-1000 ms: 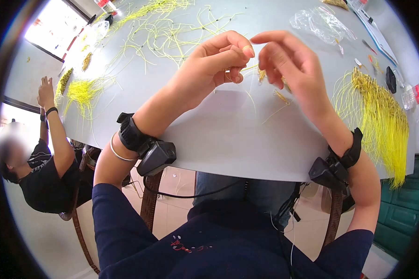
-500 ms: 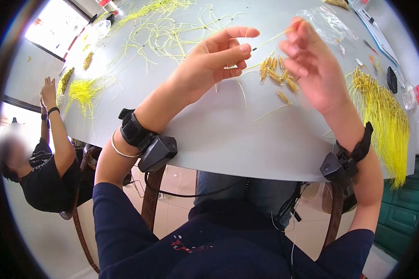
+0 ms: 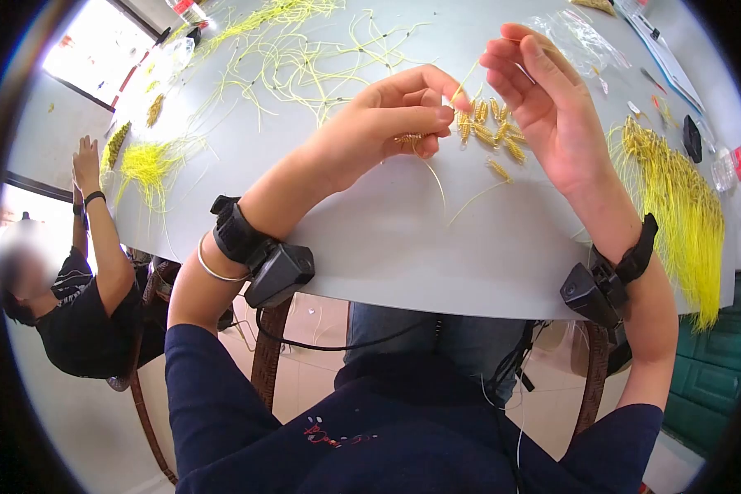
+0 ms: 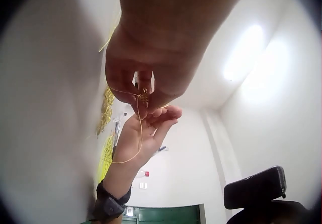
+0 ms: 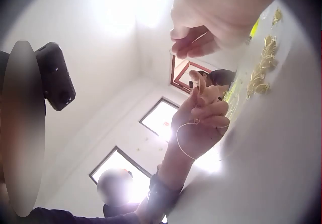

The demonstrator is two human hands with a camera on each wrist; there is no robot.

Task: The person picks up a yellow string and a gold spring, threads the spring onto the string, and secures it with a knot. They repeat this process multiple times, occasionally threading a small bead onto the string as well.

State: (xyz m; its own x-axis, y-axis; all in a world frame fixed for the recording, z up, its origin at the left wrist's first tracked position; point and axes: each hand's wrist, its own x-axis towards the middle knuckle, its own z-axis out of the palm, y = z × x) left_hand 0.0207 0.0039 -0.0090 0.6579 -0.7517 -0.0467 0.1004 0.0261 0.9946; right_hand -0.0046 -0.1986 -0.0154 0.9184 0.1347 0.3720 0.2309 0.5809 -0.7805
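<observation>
My left hand (image 3: 387, 119) holds a small ribbed gold piece (image 3: 409, 138) of woven cord, partly covered by the fingers. From it a thin yellow cord (image 4: 141, 136) hangs in a loose curve. Another bit of yellow cord (image 3: 467, 84) rises from the left thumb and index finger toward the right fingertips. Close by, my right hand (image 3: 556, 111) is raised with its fingers fairly straight, the tips near that cord's end. Several similar gold pieces (image 3: 484, 134) lie on the table beyond the hands, and one with a long tail (image 3: 499, 171) sits nearer.
A thick bundle of gold pieces with yellow strands (image 3: 675, 214) lies at the right edge. Loose yellow cords (image 3: 288, 66) spread over the back of the table (image 3: 370, 247). Clear plastic bags (image 3: 572, 41) and a bottle (image 3: 733, 169) are at right. Another person (image 3: 82, 288) sits at left.
My right hand drew the cord away up and right, then came back slightly left with its fingers straighter. The left hand stays near its place, its index finger now bent down toward the thumb.
</observation>
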